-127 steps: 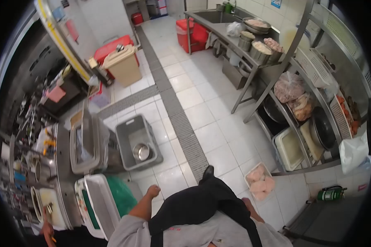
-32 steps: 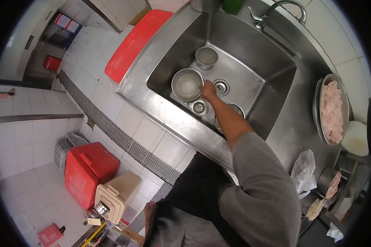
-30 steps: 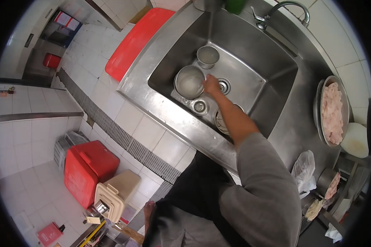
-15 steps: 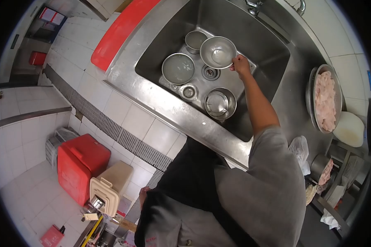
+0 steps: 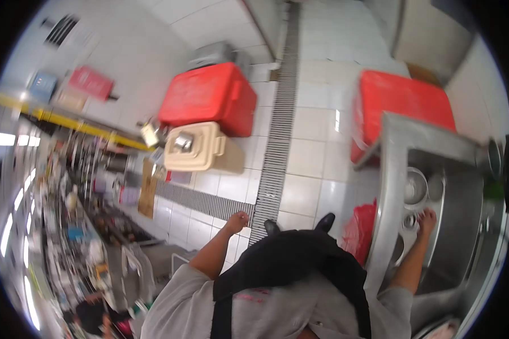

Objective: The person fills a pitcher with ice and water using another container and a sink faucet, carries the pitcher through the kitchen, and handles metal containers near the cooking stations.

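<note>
My right hand (image 5: 427, 220) reaches down into the steel sink (image 5: 452, 237), beside the drain fittings (image 5: 410, 221). Its fingers are smeared and partly hidden, so I cannot tell whether they hold anything. Just beyond the fingertips sits a round metal bowl (image 5: 415, 187), which seems to have a smaller one inside it. A smaller round container (image 5: 435, 187) stands against it. Part of a metal pot (image 5: 399, 248) shows behind the sink's near wall. My left hand (image 5: 238, 222) hangs over the floor with fingers loosely curled and nothing seen in them.
A red chest (image 5: 404, 101) stands beyond the sink. A red plastic bag (image 5: 361, 231) hangs at its side. Across the floor grate (image 5: 277, 124) are another red chest (image 5: 212, 96) and a beige lidded bin (image 5: 195, 148). Cluttered shelves (image 5: 90, 226) fill the left.
My view has swung left, away from the sink. The bowl gripped by its rim earlier is no longer seen in my right hand. My left arm has come into view.
</note>
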`<action>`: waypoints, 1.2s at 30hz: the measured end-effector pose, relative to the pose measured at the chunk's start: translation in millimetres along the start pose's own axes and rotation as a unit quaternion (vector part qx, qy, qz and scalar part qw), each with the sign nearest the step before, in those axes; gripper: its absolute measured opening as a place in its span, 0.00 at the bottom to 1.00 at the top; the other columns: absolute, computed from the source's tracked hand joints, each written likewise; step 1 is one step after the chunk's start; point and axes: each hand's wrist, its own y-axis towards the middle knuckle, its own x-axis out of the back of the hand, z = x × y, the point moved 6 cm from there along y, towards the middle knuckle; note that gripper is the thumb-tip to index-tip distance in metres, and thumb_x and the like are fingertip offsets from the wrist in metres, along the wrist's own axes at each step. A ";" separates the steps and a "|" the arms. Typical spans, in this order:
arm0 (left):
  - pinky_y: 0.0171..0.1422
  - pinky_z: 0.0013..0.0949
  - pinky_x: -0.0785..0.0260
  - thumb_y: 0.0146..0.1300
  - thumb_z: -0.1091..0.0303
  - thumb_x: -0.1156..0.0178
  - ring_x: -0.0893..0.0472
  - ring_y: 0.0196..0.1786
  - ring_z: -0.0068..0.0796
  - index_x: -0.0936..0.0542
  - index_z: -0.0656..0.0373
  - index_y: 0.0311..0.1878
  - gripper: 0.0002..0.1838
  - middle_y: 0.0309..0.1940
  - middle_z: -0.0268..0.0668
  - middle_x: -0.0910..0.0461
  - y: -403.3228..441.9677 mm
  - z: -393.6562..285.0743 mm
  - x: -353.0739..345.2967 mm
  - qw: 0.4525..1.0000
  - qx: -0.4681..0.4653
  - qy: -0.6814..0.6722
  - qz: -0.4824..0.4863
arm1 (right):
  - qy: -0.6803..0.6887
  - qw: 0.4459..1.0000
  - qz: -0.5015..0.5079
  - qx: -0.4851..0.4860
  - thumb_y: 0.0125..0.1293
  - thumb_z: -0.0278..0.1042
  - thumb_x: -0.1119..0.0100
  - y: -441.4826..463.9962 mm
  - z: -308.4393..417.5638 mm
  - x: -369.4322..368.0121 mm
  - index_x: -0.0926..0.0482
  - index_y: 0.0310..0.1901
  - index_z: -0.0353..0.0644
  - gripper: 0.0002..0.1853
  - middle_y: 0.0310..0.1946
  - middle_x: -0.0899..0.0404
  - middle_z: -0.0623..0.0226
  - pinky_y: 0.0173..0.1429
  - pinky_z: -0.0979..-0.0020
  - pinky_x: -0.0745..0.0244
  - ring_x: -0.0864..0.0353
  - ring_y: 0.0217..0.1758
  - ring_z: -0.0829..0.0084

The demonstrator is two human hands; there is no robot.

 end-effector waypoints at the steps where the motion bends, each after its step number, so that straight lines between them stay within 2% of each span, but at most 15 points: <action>1: 0.27 0.27 0.31 0.60 0.63 0.43 0.24 0.27 0.21 0.24 0.56 0.37 0.08 0.24 0.32 0.23 -7.5 15.3 3.3 0.999 0.003 -0.027 -0.018 | -0.021 0.998 -0.010 0.055 0.64 0.37 0.46 6.7 9.0 2.3 0.27 0.45 0.47 0.10 0.34 0.25 0.70 0.29 0.73 0.27 0.22 0.34 0.72; 5: 0.25 0.27 0.32 0.59 0.64 0.43 0.24 0.24 0.21 0.22 0.56 0.34 0.07 0.22 0.33 0.24 -40.5 103.0 9.0 0.994 0.041 -0.075 -0.061 | -0.112 0.960 -0.097 0.238 0.67 0.40 0.52 4.8 102.6 -20.0 0.27 0.51 0.41 0.15 0.42 0.23 0.66 0.30 0.75 0.27 0.22 0.34 0.73; 8: 0.25 0.30 0.32 0.58 0.65 0.42 0.24 0.25 0.22 0.22 0.56 0.33 0.06 0.22 0.33 0.23 -65.9 164.4 9.9 0.991 0.061 -0.068 -0.103 | -0.086 0.926 -0.106 0.352 0.70 0.43 0.54 -117.7 215.2 -109.0 0.27 0.52 0.41 0.17 0.40 0.22 0.67 0.28 0.77 0.30 0.24 0.32 0.78; 11: 0.39 0.38 0.27 0.57 0.61 0.43 0.19 0.30 0.34 0.19 0.59 0.31 0.11 0.26 0.42 0.19 -91.6 220.4 16.5 0.986 0.098 -0.065 -0.117 | -0.053 0.919 -0.050 0.387 0.71 0.44 0.54 -197.1 249.5 -210.0 0.25 0.48 0.43 0.15 0.34 0.23 0.71 0.27 0.82 0.35 0.28 0.28 0.82; 12: 0.40 0.38 0.27 0.57 0.60 0.43 0.18 0.33 0.36 0.19 0.60 0.31 0.12 0.28 0.44 0.18 -99.1 233.5 22.0 0.989 0.075 -0.016 -0.129 | -0.060 0.922 0.025 0.383 0.71 0.44 0.54 -195.9 241.1 -245.1 0.25 0.47 0.43 0.15 0.32 0.25 0.72 0.27 0.81 0.35 0.29 0.28 0.82; 14: 0.45 0.40 0.27 0.56 0.58 0.43 0.19 0.39 0.41 0.19 0.60 0.31 0.14 0.33 0.47 0.18 -109.1 275.8 19.8 0.974 0.176 -0.120 -0.072 | -0.083 0.911 0.170 0.366 0.71 0.45 0.55 -192.4 211.7 -309.6 0.26 0.44 0.42 0.15 0.28 0.28 0.74 0.27 0.80 0.35 0.31 0.27 0.83; 15: 0.47 0.41 0.28 0.55 0.57 0.43 0.20 0.41 0.44 0.18 0.61 0.31 0.15 0.35 0.49 0.19 -118.3 283.7 32.1 0.979 0.144 -0.067 -0.130 | -0.165 0.889 0.159 0.397 0.72 0.47 0.56 -260.8 210.5 -349.6 0.27 0.40 0.42 0.16 0.26 0.32 0.75 0.26 0.78 0.37 0.35 0.26 0.82; 18: 0.25 0.30 0.30 0.59 0.62 0.43 0.23 0.24 0.24 0.21 0.59 0.35 0.09 0.23 0.36 0.22 -137.3 331.8 43.6 0.954 0.176 -0.175 -0.167 | -0.234 0.786 0.234 0.523 0.72 0.47 0.58 -323.5 148.1 -444.6 0.28 0.36 0.43 0.17 0.23 0.35 0.73 0.25 0.76 0.40 0.38 0.23 0.80; 19: 0.23 0.29 0.31 0.59 0.62 0.43 0.23 0.24 0.24 0.22 0.59 0.37 0.10 0.24 0.37 0.22 -140.4 347.8 47.0 0.952 0.170 -0.192 -0.169 | -0.235 0.858 0.266 0.372 0.72 0.46 0.59 -349.5 121.0 -466.7 0.29 0.33 0.43 0.16 0.21 0.36 0.72 0.24 0.77 0.39 0.37 0.22 0.81; 21: 0.23 0.29 0.31 0.59 0.62 0.43 0.23 0.24 0.24 0.22 0.59 0.37 0.10 0.24 0.37 0.22 -151.0 378.3 47.1 0.931 0.179 -0.231 -0.220 | -0.258 0.761 0.420 0.421 0.72 0.43 0.60 -312.2 30.9 -518.4 0.31 0.31 0.43 0.15 0.20 0.33 0.71 0.19 0.77 0.38 0.34 0.19 0.80; 23: 0.23 0.28 0.32 0.60 0.63 0.43 0.23 0.24 0.24 0.23 0.60 0.37 0.10 0.24 0.36 0.22 -163.8 389.5 55.5 0.912 0.193 -0.267 -0.244 | -0.285 0.829 0.444 0.187 0.70 0.41 0.57 -367.4 -26.4 -544.6 0.34 0.26 0.43 0.15 0.17 0.37 0.74 0.13 0.76 0.38 0.36 0.15 0.81; 26: 0.23 0.28 0.32 0.60 0.64 0.43 0.23 0.24 0.23 0.24 0.60 0.37 0.09 0.24 0.35 0.22 -186.2 392.1 63.0 0.877 0.209 -0.346 -0.259 | -0.454 0.694 0.536 0.156 0.68 0.48 0.52 -425.4 -97.9 -585.9 0.31 0.19 0.40 0.23 0.13 0.32 0.67 0.14 0.72 0.31 0.27 0.14 0.75; 27: 0.36 0.35 0.26 0.55 0.62 0.41 0.18 0.26 0.32 0.20 0.62 0.34 0.12 0.27 0.43 0.19 -189.5 398.9 63.0 0.870 0.216 -0.337 -0.287 | -0.497 0.648 0.557 0.151 0.66 0.51 0.49 -471.8 -92.9 -593.4 0.28 0.20 0.37 0.25 0.13 0.29 0.65 0.16 0.71 0.29 0.25 0.15 0.73; 33: 0.34 0.34 0.26 0.56 0.64 0.42 0.19 0.25 0.29 0.21 0.63 0.35 0.11 0.26 0.42 0.20 -202.3 433.6 76.4 0.820 0.238 -0.410 -0.322 | -0.527 0.503 0.654 0.205 0.65 0.59 0.53 -556.8 -136.8 -710.5 0.27 0.13 0.36 0.34 0.10 0.29 0.65 0.20 0.71 0.30 0.27 0.14 0.74; 36: 0.30 0.32 0.27 0.56 0.64 0.42 0.20 0.24 0.27 0.22 0.63 0.35 0.11 0.25 0.40 0.20 -212.7 445.6 102.4 0.756 0.292 -0.479 -0.337 | -0.510 0.493 0.672 0.214 0.66 0.59 0.55 -629.1 -119.5 -777.4 0.30 0.09 0.38 0.35 0.08 0.31 0.65 0.19 0.71 0.33 0.29 0.12 0.73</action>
